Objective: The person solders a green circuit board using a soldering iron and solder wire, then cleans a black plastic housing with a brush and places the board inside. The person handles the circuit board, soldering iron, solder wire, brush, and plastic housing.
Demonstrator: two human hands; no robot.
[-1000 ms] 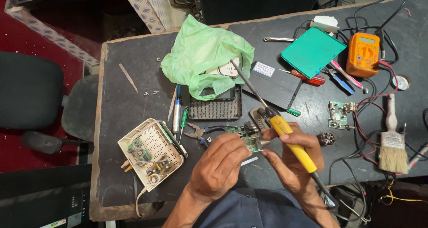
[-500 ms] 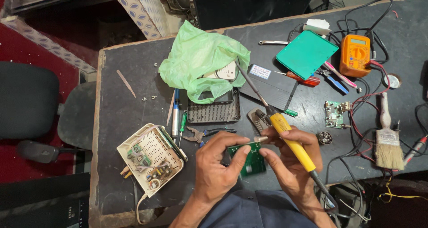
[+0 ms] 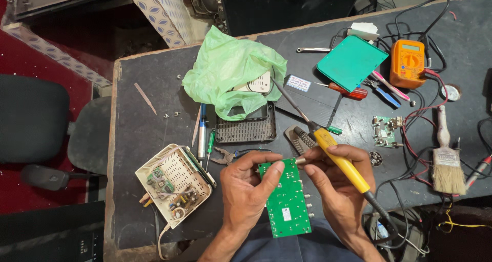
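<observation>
— Since half a second earlier, what had moved?

— Turned up and drawn toward the person, the green circuit board [image 3: 285, 199] showed its plain solder side and hung past the near edge of the bench [image 3: 148, 134], where before it had lain lower between the hands. The left hand [image 3: 246, 190] was closed on the board's left edge, thumb pressed across its top corner.

— And the other hand?

— The right hand [image 3: 335, 182] was wrapped around the yellow soldering iron [image 3: 338, 157], fingers shut on its handle, the dark tip slanting up-left over the black perforated tray [image 3: 245, 130]. Its thumb touched the board's upper right corner.

— What lay around them?

— An opened white casing [image 3: 174, 186] with its circuitry showing sat just left of the left hand, a green plastic bag [image 3: 230, 70] beyond it, an orange multimeter [image 3: 408, 62] and a paintbrush [image 3: 446, 157] well to the right.
</observation>
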